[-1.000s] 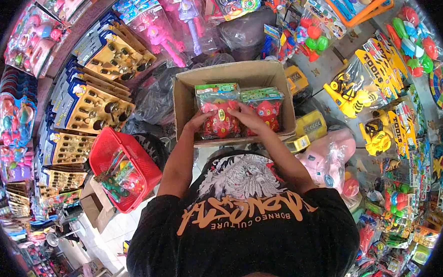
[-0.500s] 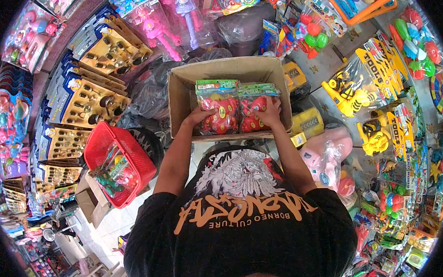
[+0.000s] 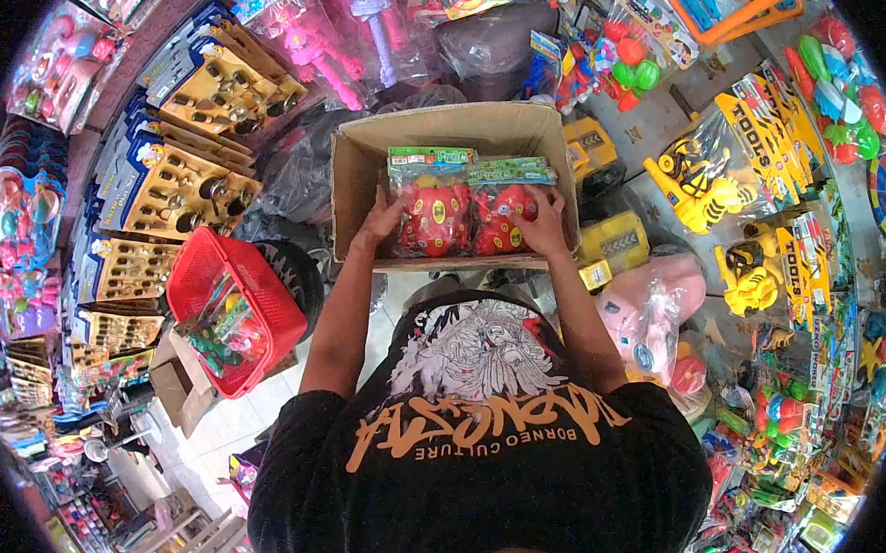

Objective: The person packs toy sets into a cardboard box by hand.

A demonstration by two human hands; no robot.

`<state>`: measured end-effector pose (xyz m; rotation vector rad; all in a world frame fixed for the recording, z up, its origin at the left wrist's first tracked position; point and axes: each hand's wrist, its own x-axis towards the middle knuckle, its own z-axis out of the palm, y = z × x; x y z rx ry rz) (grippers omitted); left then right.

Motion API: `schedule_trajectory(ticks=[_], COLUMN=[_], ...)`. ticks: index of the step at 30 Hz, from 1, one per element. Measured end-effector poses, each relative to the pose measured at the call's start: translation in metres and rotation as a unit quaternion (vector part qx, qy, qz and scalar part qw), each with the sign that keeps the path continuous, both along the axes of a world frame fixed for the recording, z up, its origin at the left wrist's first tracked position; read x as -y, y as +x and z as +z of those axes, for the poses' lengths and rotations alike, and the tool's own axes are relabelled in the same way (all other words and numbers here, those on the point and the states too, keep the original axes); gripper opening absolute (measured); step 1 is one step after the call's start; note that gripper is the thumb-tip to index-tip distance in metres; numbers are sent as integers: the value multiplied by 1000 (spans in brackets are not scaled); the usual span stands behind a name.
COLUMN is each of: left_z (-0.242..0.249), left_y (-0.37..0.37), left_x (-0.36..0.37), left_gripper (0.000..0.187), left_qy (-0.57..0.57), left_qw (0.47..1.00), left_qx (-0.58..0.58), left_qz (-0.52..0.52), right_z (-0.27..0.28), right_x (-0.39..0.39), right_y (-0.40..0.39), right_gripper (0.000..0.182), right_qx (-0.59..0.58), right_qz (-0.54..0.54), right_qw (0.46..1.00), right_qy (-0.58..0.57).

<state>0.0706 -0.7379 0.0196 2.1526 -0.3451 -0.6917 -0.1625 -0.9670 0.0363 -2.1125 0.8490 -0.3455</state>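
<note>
An open cardboard box [image 3: 441, 124] stands in front of me, with two clear plastic packs of red toys side by side inside. Each has a green header card marked "Frog", and small yellow labels dot the toys. Against the outer edge of the left toy pack [image 3: 436, 216], my left hand [image 3: 382, 221] lies with fingers extended, touching the plastic. My right hand [image 3: 549, 225] curls its fingers over the right side of the right toy pack [image 3: 502, 220]. What lies under the packs is hidden.
To my left, a red plastic basket [image 3: 286, 313] holds bagged toys beside another cardboard box [image 3: 179, 388]. Carded kitchen play sets [image 3: 182, 188] line the left. Yellow tool toys [image 3: 703, 185] and a wrapped pink toy [image 3: 652, 307] lie at right.
My left hand has shifted from the front of the left pack to its outer left edge. My right hand stays on the right pack. The view has shifted slightly.
</note>
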Motion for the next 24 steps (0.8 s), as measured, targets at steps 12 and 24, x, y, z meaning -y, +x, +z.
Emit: schedule_trajectory(ticks=[12, 24], left_z=[130, -158], left_y=[-115, -232], left_x=[-32, -104], left_gripper=[44, 65], left_qy=[-208, 235], left_qw=[946, 898], left_qx=[-224, -164], left_qz=[-104, -335], right_z=[93, -238], right_x=[-63, -87], right_y=[-45, -162], right_gripper=[25, 69], right_qx=[190, -386], right_qz=[110, 486], right_qw=[962, 752], right_qy=[163, 222])
